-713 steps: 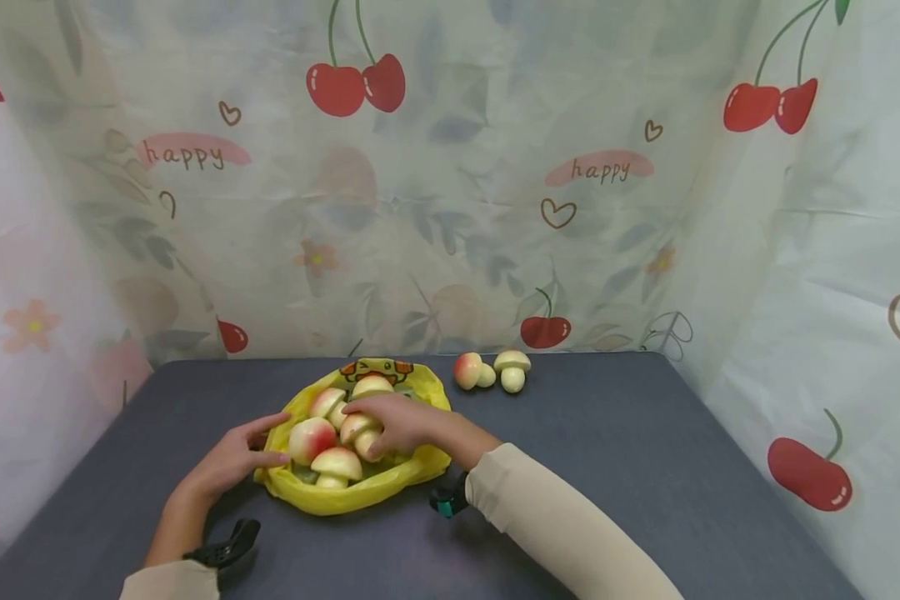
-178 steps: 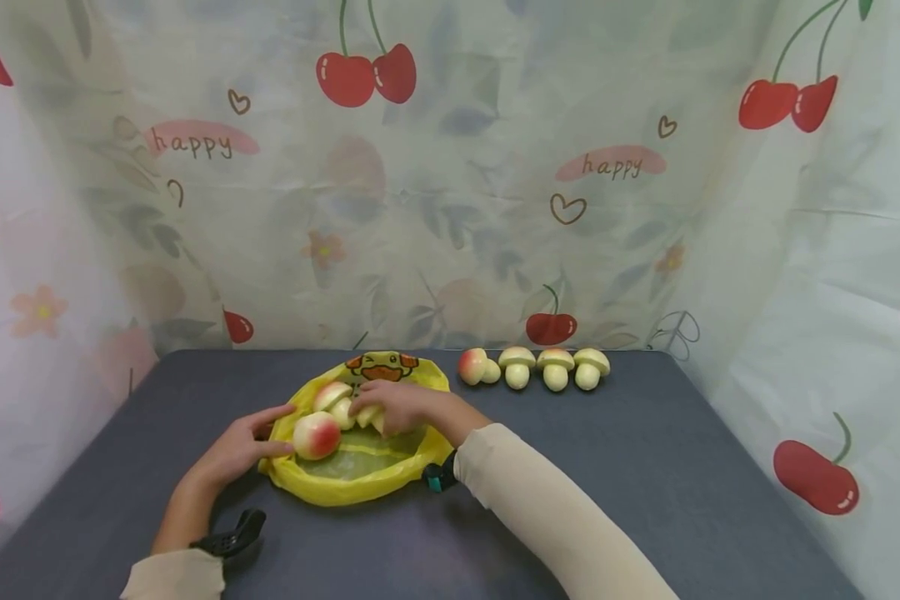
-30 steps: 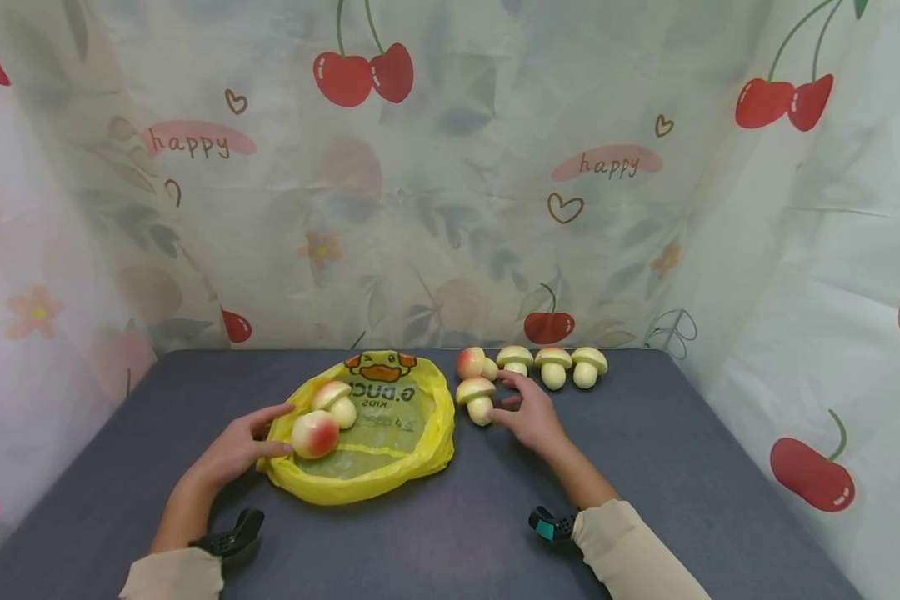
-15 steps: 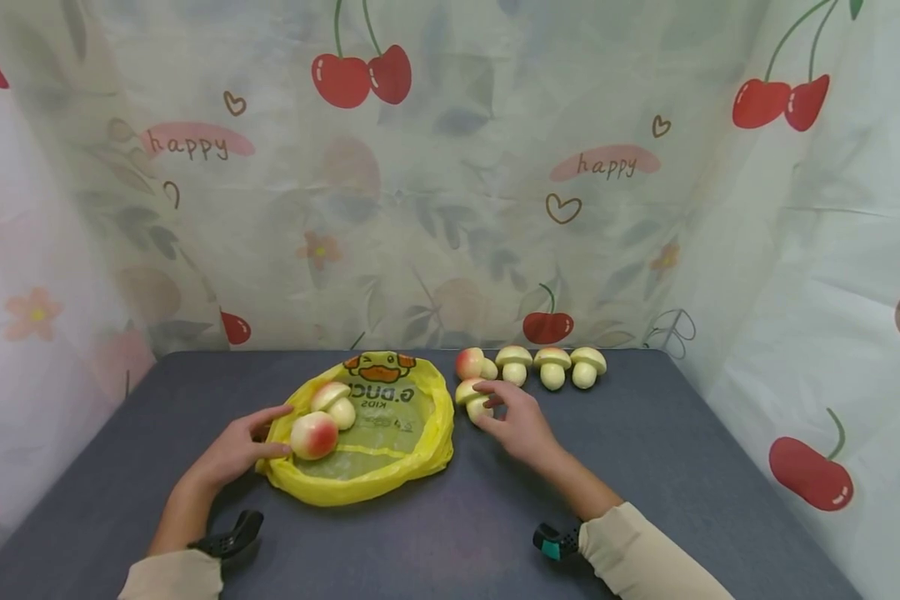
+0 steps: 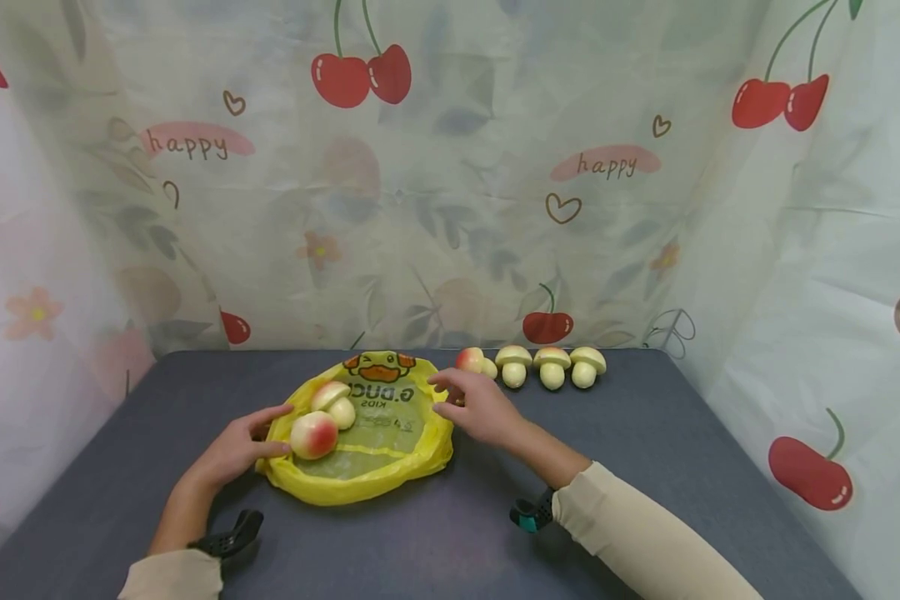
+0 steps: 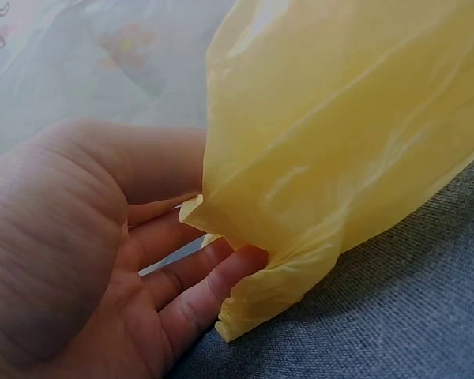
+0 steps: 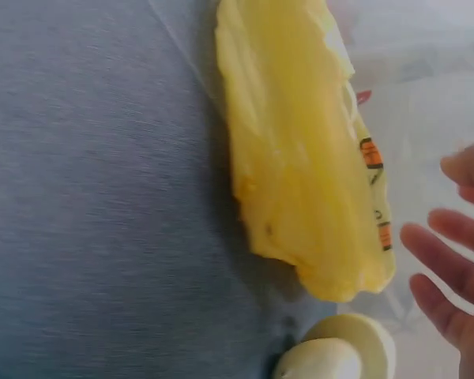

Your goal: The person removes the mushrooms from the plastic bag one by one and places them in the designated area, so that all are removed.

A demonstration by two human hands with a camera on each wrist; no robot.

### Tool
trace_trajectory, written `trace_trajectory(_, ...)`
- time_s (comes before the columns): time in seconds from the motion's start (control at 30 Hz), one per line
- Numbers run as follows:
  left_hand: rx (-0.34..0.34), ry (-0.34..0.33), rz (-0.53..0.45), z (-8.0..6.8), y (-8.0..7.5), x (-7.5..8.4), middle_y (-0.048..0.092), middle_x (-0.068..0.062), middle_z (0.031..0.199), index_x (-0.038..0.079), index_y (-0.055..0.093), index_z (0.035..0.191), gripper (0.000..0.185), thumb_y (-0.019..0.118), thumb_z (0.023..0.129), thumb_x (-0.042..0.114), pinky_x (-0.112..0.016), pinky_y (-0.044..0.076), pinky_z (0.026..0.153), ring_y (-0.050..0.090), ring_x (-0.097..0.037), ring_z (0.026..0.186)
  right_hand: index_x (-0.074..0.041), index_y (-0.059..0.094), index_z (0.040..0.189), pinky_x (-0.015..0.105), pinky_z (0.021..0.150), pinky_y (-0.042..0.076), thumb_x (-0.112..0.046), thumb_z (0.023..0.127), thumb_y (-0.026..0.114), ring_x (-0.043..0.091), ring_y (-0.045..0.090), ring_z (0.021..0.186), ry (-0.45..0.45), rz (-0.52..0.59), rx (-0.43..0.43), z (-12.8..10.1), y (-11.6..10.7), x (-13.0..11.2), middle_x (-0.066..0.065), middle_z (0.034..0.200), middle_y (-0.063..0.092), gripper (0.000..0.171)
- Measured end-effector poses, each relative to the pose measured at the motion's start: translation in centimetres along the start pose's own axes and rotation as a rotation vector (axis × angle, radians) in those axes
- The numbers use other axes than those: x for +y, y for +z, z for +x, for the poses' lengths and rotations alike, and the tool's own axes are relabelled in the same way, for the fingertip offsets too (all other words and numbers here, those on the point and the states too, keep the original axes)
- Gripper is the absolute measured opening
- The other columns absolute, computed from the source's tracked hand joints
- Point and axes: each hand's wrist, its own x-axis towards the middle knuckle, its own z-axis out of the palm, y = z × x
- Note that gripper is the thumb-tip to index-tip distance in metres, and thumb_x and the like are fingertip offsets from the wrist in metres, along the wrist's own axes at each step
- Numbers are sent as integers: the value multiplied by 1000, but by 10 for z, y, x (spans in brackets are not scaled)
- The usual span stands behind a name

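Pinching bag [image 5: 360, 475] rim at 9 o'clock, left hand [image 5: 232, 450]; wrist view only: mushroom [image 7: 340, 351] under open right hand [image 5: 480, 408].

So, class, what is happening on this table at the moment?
A person's left hand holds the rim of a crumpled yellow plastic bag, where two toy mushrooms lie. The right hand, fingers spread and holding nothing, hovers by the bag's far edge. More cream-capped toy mushrooms stand in a row on the grey table.
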Motion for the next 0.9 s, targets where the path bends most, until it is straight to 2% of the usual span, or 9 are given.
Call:
trace_trajectory(0.3,3,6,-7,0,0,-1,44,-28,142,2,41,147,78,74,86,37,-53,42,96,49,-39,119,-14,61,128,27,75,50,-18,93,67,13,64,89,-34,-55,-209,39,-1,-15,3,113,66,35)
trace_trajectory(0.47,9,10,-4,1,1,-2,45,-27,141,2,42,147,79,75,85,38,-50,43,94,50,-37,118,-15,59,131,26,77,50,-20,94,67,17,64,94,-18,-48,-287,59,6,-18,3,118,64,38)
trace_trajectory(0.7,11,13,-5,2,1,-1,44,-27,142,1,42,146,80,76,84,38,-49,43,94,50,-37,118,-16,59,133,28,79,49,-21,94,66,17,62,96,44,-12,-312,83,17,-24,7,123,63,39)
trace_trajectory(0.9,10,20,-5,1,-1,-2,44,-27,142,1,41,147,80,76,84,37,-50,42,94,49,-38,119,-13,60,132,28,77,49,-20,95,66,18,61,100,104,73,-282,99,39,-23,9,125,62,39)
